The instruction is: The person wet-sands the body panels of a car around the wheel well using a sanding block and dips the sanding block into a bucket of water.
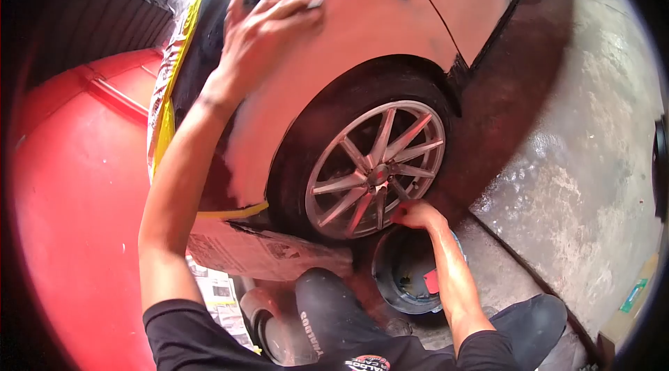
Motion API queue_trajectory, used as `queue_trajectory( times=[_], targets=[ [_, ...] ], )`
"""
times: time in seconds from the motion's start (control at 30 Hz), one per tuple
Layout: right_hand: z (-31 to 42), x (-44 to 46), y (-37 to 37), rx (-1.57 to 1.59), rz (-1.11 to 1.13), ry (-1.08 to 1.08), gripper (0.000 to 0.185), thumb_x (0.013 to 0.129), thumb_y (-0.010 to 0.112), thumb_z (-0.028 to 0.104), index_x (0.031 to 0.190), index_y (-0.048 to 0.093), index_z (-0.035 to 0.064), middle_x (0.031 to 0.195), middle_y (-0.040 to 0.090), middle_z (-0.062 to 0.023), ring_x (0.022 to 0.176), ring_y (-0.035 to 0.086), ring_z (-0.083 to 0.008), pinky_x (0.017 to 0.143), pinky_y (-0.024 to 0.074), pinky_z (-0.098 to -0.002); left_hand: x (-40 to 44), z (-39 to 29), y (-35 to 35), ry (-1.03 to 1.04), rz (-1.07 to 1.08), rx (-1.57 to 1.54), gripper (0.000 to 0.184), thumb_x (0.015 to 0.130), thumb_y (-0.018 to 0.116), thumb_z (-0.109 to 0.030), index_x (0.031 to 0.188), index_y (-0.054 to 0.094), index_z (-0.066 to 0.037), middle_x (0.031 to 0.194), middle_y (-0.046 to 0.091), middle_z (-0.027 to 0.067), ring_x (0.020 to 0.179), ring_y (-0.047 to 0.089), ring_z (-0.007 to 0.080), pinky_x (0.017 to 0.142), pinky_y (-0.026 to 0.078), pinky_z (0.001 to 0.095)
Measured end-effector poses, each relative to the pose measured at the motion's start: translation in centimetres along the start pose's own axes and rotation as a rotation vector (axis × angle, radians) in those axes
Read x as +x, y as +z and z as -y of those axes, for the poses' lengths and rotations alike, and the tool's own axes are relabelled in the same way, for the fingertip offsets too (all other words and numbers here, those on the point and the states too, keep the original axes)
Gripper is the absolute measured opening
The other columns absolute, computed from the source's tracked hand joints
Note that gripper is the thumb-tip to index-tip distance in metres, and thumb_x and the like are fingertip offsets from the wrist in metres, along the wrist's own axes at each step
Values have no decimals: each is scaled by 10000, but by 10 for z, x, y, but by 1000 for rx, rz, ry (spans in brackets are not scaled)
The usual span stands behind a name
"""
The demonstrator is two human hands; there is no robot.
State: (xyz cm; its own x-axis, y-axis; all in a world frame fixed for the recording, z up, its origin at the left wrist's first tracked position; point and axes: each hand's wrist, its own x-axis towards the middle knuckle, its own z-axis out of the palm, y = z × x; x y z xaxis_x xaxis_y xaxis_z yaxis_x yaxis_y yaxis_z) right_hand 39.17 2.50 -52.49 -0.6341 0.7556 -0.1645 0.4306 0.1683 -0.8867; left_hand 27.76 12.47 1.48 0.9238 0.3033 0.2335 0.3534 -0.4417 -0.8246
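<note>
My left hand (268, 29) is on the car's pinkish-orange primed fender (279, 127), above the wheel arch. Its fingers are bent and slightly blurred; a small greyish bit shows at the fingertips, too unclear to name. Low beside the silver multi-spoke wheel (378, 174), my right hand (419, 215) has its fingers curled in. Something dark red shows at those fingers, its kind hidden. Just below that hand stands a dark bucket (382, 277) with liquid in it. A red flat piece (432, 282) shows at the bucket's inner right side, partly behind my forearm.
Newspaper masking (272, 252) hangs beneath the fender, edged with yellow tape (233, 213). More taped covering (167, 113) runs along the car's left edge. A round container (268, 322) stands by my knee. Wet concrete floor (578, 141) lies right; a red surface (77, 183) is left.
</note>
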Motion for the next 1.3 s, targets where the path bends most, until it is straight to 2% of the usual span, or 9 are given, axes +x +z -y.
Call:
queue_trajectory(
  times=[0.2,0.33,0.4,0.5,0.6,0.9,1.03,1.2,1.3],
  targets=[
    [10,6,0,-4,38,-11,456,961,768,552,1171,861,158,1170,840,-132,1113,796,-322,946,612,-462,-13,-11,-14,72,85,-44,434,900,761,-227,1303,837,-370,1456,748,-93,1345,686,121,1347,206,604],
    [-11,20,20,-80,-25,5,464,949,759,583,1066,870,148,1101,840,-142,1066,799,-350,923,615,-480,94,-3,59,91,-28,-29,399,923,696,-116,1238,843,-312,1432,747,-77,1322,675,143,1351,193,619],
    [-9,12,15,-56,-116,-107,467,946,759,584,1041,870,140,1082,837,-150,1060,797,-355,920,615,-483,114,-5,65,74,65,-33,312,1030,662,-232,1322,771,-210,1486,716,-11,1323,663,200,1326,221,681],
    [0,11,14,-79,-119,2,480,934,769,580,1036,867,122,1079,834,-158,1057,796,-366,918,616,-485,74,-10,48,130,-9,-9,416,935,689,-114,1257,843,-328,1451,742,-78,1333,677,143,1359,188,637],
    [2,12,18,-54,-152,5,482,934,766,586,1045,869,128,1082,834,-157,1055,796,-372,917,616,-489,15,-19,9,91,87,-3,432,954,674,-121,1281,841,-349,1466,737,-91,1340,680,135,1363,193,650],
    [6,1,23,-42,-279,69,468,934,787,571,1069,864,129,1145,825,-155,1117,779,-372,958,606,-503,119,-39,90,269,124,-80,448,945,675,-103,1303,839,-317,1478,735,-85,1370,677,151,1347,234,604],
    [3,-1,10,-9,-249,-65,461,931,799,540,1078,857,107,1116,824,-183,1086,781,-386,947,610,-503,89,-46,66,201,131,-16,416,986,664,-131,1325,832,-304,1494,737,-52,1390,674,161,1343,218,573],
    [19,-5,-8,-48,-155,-55,436,944,787,509,1101,856,107,1086,831,-187,1066,794,-391,927,620,-494,-69,-37,-71,-127,237,-40,405,952,716,-70,1307,846,-214,1509,734,29,1342,706,220,1327,216,539],
    [20,-8,-7,-77,-145,-104,457,956,780,533,1127,853,116,1109,832,-181,1086,795,-386,933,620,-488,-96,-40,-75,-159,208,-13,397,912,778,-90,1283,852,-213,1502,739,34,1343,707,208,1325,223,537]
  ],
)
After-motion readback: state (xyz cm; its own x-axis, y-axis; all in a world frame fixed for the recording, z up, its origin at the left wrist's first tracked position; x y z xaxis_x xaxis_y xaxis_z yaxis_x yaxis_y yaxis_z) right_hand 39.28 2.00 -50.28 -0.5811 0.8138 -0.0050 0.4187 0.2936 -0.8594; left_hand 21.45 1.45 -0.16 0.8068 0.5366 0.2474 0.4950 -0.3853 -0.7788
